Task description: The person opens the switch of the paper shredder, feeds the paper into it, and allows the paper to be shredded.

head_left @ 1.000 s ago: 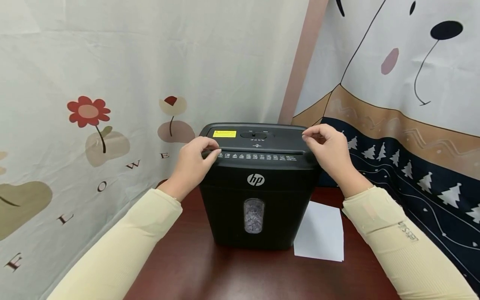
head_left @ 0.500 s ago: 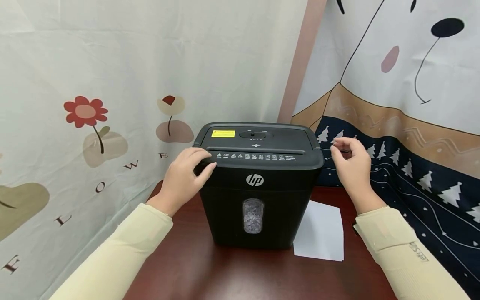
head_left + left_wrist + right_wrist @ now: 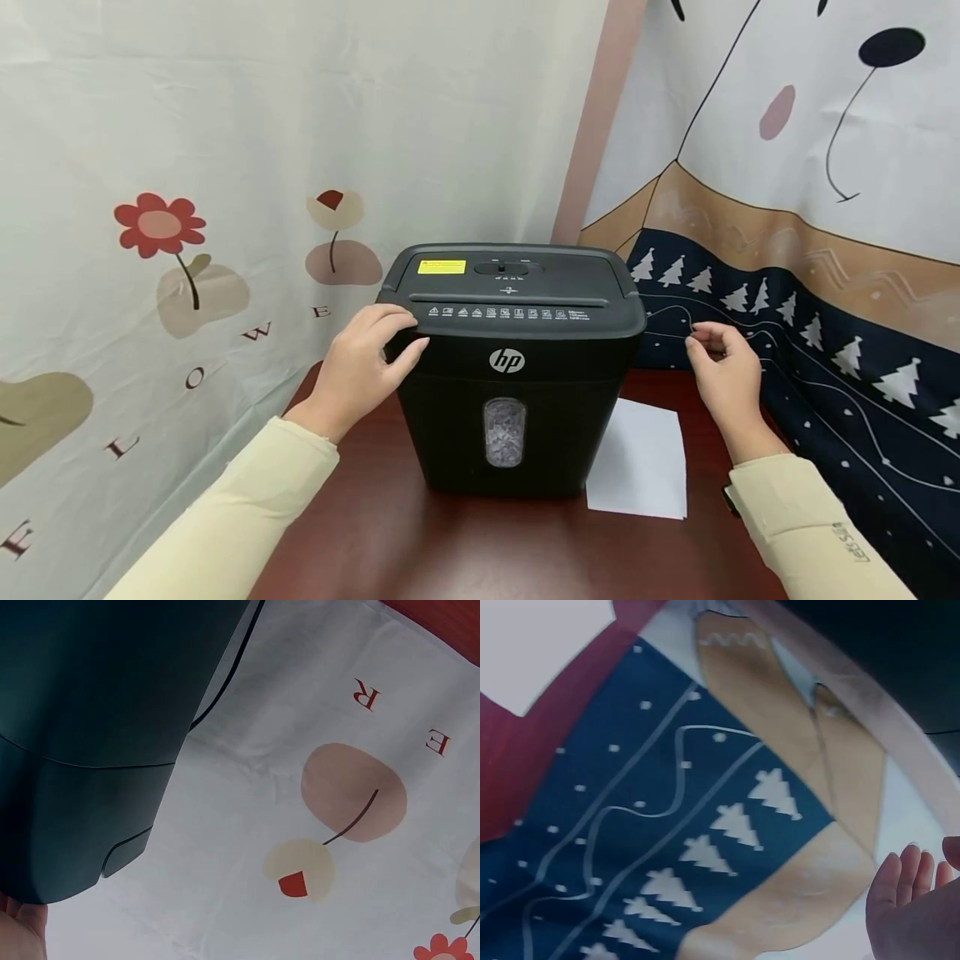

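A black HP paper shredder (image 3: 558, 408) stands upright on the table, a feed slot across its top and a small front window showing shredded bits. At its front left corner, my left hand (image 3: 356, 367) rests fingertips near the upper edge, thumb apart against the front. In the left wrist view only a little of the left hand (image 3: 21, 934) shows, under the dark shredder (image 3: 82, 697). Right of the shredder, my right hand (image 3: 726, 375) is in the air, fingers loosely bent, holding nothing visible. The right wrist view shows this hand (image 3: 915, 915) apart from the shredder.
White paper (image 3: 637, 462) lies on the reddish-brown table (image 3: 360, 517), right of the shredder. A black cord (image 3: 234, 671) runs behind the shredder in the left wrist view. Printed curtains (image 3: 225, 108) hang close behind and on the right.
My right hand has left the shredder's right end and moved right and down. My left hand has slid from the slot's left end to the front left corner, its fingers parting.
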`<state>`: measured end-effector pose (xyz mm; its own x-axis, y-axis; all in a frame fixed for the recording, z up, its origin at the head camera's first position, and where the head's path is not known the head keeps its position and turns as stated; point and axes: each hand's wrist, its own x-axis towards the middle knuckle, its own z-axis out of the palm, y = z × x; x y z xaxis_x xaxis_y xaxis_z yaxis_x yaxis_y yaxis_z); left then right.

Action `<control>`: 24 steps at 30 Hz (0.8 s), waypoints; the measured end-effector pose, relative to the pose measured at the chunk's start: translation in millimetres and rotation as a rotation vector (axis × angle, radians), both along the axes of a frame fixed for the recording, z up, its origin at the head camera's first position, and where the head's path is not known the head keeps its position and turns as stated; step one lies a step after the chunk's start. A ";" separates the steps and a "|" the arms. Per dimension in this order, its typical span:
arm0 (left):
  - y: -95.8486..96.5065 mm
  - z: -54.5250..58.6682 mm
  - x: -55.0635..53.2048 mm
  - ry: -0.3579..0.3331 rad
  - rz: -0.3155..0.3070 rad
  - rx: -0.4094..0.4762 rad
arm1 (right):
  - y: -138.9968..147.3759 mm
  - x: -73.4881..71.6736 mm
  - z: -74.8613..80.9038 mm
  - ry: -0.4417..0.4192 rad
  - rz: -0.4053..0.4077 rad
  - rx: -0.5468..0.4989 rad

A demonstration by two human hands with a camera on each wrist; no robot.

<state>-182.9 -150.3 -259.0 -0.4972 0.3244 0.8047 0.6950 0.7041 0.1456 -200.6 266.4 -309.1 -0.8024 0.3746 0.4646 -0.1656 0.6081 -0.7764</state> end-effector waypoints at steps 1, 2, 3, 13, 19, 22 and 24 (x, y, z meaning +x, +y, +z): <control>0.0 -0.4 -0.4 0.002 -0.002 0.001 | 3.3 1.1 -5.0 -0.020 -0.009 0.000; 0.0 -0.9 -0.6 0.005 -0.002 0.002 | 6.7 2.0 -10.5 -0.038 -0.017 -0.003; 0.0 -1.4 -1.1 0.009 -0.003 0.004 | 10.2 3.3 -16.1 -0.062 -0.022 -0.004; -0.7 -6.2 -5.0 0.095 -0.031 0.050 | 28.3 14.3 -81.5 -0.324 -0.043 -0.035; -0.1 -7.5 -5.8 0.114 -0.037 0.063 | 30.7 16.7 -114.9 -0.390 -0.050 -0.088; 0.9 -8.0 -6.5 0.122 -0.037 0.068 | 31.3 15.7 -128.3 -0.421 -0.060 -0.082; 1.7 -8.3 -7.2 0.123 -0.037 0.068 | 31.9 14.1 -136.6 -0.443 -0.065 -0.064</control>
